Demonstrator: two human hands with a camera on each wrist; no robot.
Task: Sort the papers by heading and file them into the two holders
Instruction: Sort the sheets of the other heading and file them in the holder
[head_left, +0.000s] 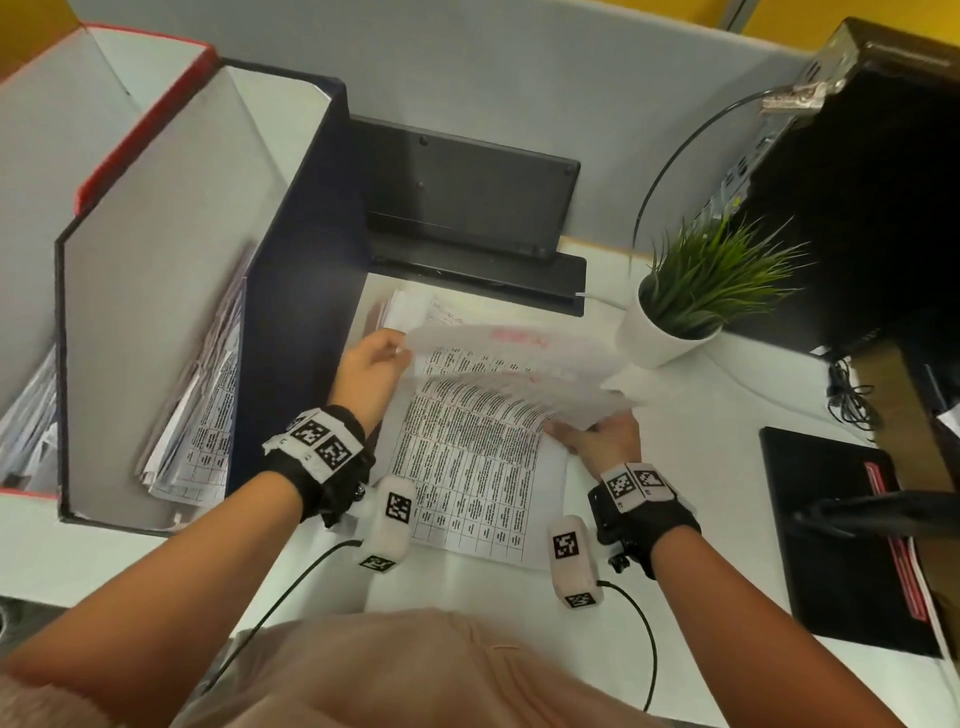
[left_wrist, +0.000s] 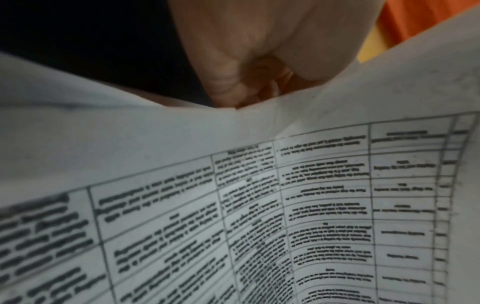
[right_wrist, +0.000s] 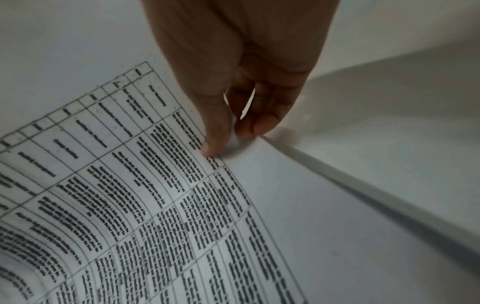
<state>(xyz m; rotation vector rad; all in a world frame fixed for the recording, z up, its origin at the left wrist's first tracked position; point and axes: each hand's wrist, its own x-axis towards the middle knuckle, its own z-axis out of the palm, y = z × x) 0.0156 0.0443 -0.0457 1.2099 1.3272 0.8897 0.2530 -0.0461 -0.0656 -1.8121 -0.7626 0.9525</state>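
Two hands are working over a stack of papers (head_left: 478, 483) lying on the white desk (head_left: 701, 467) in front of the person. The left hand (head_left: 371, 371) is pinching the far left corner of one lifted sheet (head_left: 519, 345), which is blurred with motion and showing a pink mark; the left wrist view shows the fingers (left_wrist: 228, 82) curled tight at a paper edge. The right hand (head_left: 597, 434) is gripping the right edge of the sheets: in the right wrist view the thumb (right_wrist: 215, 131) is pressing down on a printed table while the other fingers (right_wrist: 265, 121) are curling under the edge. How many sheets are fanning up between the hands cannot be told, since they are smeared. Two holders are standing side by side at the left of the desk: a dark blue holder (head_left: 306, 249) just beside the stack, and a red-edged holder (head_left: 135, 119) further left. Both are already carrying filed papers, with printed sheets (head_left: 208, 431) leaning inside the blue one and more sheets (head_left: 28, 415) sitting in the red-edged one. One potted plant (head_left: 701, 291) is standing at the right of the stack, and one black folder (head_left: 852, 540) is lying near the right edge.
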